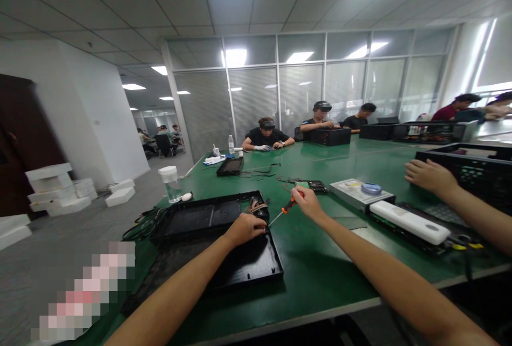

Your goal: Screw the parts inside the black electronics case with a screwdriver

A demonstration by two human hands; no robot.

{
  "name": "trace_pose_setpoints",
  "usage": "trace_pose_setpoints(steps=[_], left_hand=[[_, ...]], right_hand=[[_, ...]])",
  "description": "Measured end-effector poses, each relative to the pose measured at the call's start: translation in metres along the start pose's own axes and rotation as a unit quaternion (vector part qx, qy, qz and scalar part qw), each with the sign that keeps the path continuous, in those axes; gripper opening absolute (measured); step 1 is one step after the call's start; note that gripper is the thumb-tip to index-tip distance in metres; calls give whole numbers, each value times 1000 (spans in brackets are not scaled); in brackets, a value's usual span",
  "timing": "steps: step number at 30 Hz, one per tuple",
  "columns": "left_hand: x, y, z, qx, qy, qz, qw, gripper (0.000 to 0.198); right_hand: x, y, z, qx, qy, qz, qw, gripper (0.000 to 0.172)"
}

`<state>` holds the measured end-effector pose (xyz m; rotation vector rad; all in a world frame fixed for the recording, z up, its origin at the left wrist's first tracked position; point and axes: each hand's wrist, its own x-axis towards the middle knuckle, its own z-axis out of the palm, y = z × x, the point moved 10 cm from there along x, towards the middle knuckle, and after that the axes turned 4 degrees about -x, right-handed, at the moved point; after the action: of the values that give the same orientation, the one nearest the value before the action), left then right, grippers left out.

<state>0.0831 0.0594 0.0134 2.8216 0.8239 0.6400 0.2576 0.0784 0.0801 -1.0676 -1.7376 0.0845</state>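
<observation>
My right hand point(308, 201) is wrapped round the orange and black handle of a screwdriver point(287, 208). Its thin metal shaft slants down to the left, with the tip close to my left fingers. My left hand point(247, 228) lies over the right edge of a black plastic casing, fingers bunched together; what they pinch, if anything, is too small to make out. The casing has a near shallow half point(256, 260) and a far half point(196, 220) lying side by side. Brownish wires point(256, 207) and small parts sit at the far half's right corner.
To the right are a metal box point(356, 191) with a tape roll point(371, 188) and a long white device point(410, 222). Another person's hand point(432, 178) rests by a black case point(472, 170). A clear jar point(171, 185) stands at the left edge. Several people sit across the table.
</observation>
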Motion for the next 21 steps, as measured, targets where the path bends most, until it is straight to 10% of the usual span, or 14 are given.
trace_pose_setpoints(steps=[14, 21], left_hand=[[1, 8, -3, 35, -12, 18, 999, 13], [1, 3, -2, -1, 4, -5, 1000, 13]], right_hand=[[-10, -25, 14, -166, -14, -65, 984, 37], [-1, -79, 21, -294, -154, -124, 935, 43]])
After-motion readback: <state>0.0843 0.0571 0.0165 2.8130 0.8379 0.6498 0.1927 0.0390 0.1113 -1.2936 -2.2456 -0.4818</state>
